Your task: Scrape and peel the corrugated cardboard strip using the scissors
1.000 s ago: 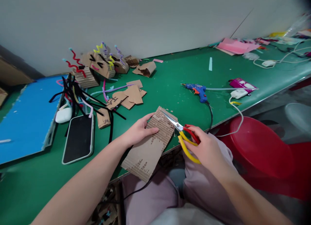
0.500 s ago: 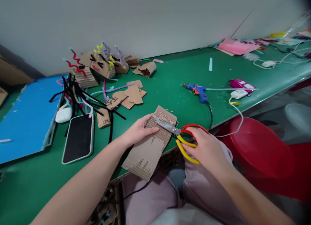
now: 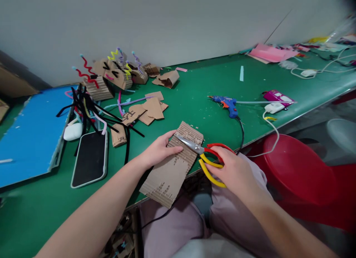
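Observation:
My left hand (image 3: pixel 164 151) grips a piece of corrugated cardboard (image 3: pixel 167 172) by its left side, thumb on top. The cardboard juts over the table's front edge; ridges show at its far end and bare brown paper lies nearer me. In my right hand (image 3: pixel 235 170) is a pair of scissors (image 3: pixel 198 149) with red and yellow handles. Their blades lie across the ridged part, tips close to my left thumb and forefinger. The blades look nearly closed. Small cardboard crumbs are scattered around the far end.
A blue glue gun (image 3: pixel 228 105) lies beyond the scissors, its cord running down the table edge. Left of my hands are a phone (image 3: pixel 90 159), black pipe cleaners (image 3: pixel 82 105) and cardboard scraps (image 3: pixel 152 107). Decorated cardboard figures (image 3: pixel 111 74) stand by the wall; a red stool (image 3: pixel 294 165) is at right.
My right hand and the scissors have shifted slightly left along the cardboard, tips nearer my left fingers. My left hand and the cardboard stay almost still.

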`<state>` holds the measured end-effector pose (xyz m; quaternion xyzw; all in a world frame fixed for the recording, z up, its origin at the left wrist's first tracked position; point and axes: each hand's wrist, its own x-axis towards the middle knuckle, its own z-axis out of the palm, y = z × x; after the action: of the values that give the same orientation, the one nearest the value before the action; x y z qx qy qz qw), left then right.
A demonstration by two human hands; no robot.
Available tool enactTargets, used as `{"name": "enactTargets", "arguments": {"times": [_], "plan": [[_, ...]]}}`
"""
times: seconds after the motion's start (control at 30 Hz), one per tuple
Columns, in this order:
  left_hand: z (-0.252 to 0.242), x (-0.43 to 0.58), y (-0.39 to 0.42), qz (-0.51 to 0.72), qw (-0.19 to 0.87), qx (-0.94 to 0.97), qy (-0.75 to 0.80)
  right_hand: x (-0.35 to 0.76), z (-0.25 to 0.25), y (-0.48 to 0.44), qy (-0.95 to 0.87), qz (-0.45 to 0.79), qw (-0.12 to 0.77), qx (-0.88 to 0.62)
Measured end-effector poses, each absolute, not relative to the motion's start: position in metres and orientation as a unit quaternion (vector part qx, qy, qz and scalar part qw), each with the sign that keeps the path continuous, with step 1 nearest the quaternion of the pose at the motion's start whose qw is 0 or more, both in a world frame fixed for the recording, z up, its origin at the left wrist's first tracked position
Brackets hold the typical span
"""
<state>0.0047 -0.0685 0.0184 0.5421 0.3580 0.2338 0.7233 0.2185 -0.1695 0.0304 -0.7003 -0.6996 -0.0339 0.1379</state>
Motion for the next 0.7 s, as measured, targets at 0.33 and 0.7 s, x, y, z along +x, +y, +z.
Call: {"name": "enactTargets", "arguments": {"times": [0.33,0.7], "plan": [[0.022,0.004,-0.070,0.226,0.725,0.524,0.386,0.228,0.027,-0.169,-0.666,0.013,0.175,-0.725],[0.024,0.003,-0.069,0.243,0.730,0.510,0.385,0.262,0.014,-0.187,-0.707,0.027,0.139,-0.693]]}}
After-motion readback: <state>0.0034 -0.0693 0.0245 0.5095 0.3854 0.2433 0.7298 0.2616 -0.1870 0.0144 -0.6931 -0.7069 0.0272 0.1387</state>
